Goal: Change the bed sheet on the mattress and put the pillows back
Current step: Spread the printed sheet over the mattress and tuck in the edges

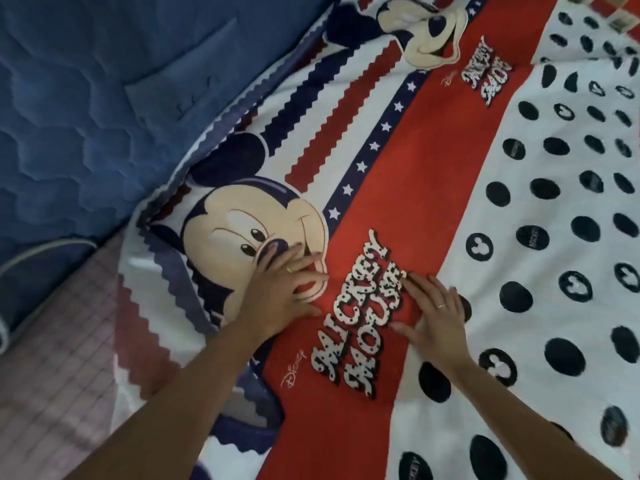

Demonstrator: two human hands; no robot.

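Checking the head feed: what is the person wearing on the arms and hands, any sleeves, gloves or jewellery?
No gloves and no sleeves show: both forearms are bare up to the frame edge. The left hand has a thin gold-coloured ring on one finger, and the right hand has a similar thin band. No watch or bracelet shows on either wrist.

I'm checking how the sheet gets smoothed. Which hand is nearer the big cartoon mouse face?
Left. The left hand lies flat on the sheet, fingertips on the mouse face at its nose and mouth. The right hand rests further right, past the red band's lettering.
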